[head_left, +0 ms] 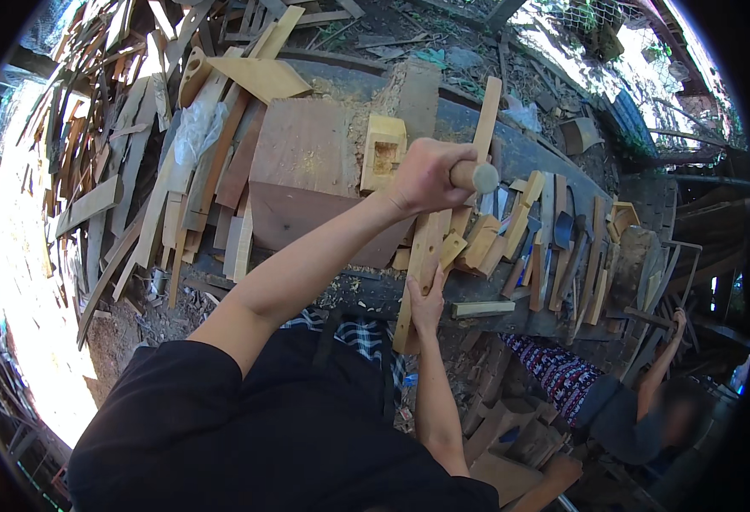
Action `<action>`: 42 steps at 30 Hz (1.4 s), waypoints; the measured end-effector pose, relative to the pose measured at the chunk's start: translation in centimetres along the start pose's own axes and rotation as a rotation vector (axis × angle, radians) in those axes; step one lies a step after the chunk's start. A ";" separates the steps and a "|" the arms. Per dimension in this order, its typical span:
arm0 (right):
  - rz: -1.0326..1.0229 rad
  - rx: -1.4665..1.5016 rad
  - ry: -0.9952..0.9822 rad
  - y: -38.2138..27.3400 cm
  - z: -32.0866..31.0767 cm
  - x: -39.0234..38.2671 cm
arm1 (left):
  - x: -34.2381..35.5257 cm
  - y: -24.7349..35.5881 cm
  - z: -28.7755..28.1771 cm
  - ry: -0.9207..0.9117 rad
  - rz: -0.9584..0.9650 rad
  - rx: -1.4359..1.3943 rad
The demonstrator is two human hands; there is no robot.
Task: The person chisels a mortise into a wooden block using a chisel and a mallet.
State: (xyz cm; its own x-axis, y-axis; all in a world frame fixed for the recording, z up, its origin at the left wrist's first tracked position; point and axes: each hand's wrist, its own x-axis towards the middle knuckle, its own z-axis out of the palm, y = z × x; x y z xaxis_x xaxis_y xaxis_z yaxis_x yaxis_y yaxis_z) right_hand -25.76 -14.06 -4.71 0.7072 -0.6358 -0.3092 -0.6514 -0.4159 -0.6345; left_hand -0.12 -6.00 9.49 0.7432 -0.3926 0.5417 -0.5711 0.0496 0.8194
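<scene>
My left hand (pixel 433 175) is closed in a fist around a round wooden handle (pixel 481 177), whose blunt end points to the right. What the far end of the handle joins is hidden behind the fist. Below it, my right hand (pixel 427 300) grips a long wooden bar (pixel 429 243) with holes along its face. The bar slants from near my body up toward the left hand. Beyond the fist a pale flat wooden strip (pixel 488 115) sticks up; whether it belongs to the bar I cannot tell. A wooden hand plane (pixel 383 152) sits just left of the fist.
A large wooden block (pixel 302 145) stands on the dark workbench (pixel 529 149). Chisels and other tools, one a blue blade (pixel 563 230), lie in a row to the right. Stacked planks (pixel 140 128) fill the left. Another person (pixel 631 418) is at the lower right.
</scene>
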 end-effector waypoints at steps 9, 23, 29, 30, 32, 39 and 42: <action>-0.015 -0.024 -0.019 -0.2 -0.5 0.2 | -3.6 0.0 3.5 -0.312 0.226 0.191; -0.013 0.323 -0.087 -0.5 -2.3 1.0 | 0.0 -0.8 6.0 -0.485 -0.049 0.282; 0.039 0.773 0.143 -6.2 -10.5 1.8 | 0.7 -1.5 7.1 -0.424 -0.085 0.318; -0.033 0.830 0.195 -7.4 -12.1 1.9 | 0.8 -1.6 7.1 -0.392 -0.088 0.314; -0.086 0.880 0.246 -9.6 -13.8 1.9 | 1.0 -1.6 7.0 -0.410 -0.113 0.314; -0.078 0.728 0.060 -13.1 -14.0 1.5 | 1.3 -2.4 7.6 -0.382 -0.104 0.353; -0.225 0.907 0.355 -12.7 -14.8 2.2 | 1.0 -2.6 8.5 -0.393 -0.136 0.366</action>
State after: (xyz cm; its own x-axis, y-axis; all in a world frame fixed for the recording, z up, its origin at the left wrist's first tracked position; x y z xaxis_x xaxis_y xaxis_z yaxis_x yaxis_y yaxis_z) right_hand -19.96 -19.78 13.14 0.5690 -0.8221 0.0203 0.0488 0.0091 -0.9988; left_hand -0.91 -14.35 6.30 0.6726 -0.6898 0.2678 -0.6154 -0.3205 0.7201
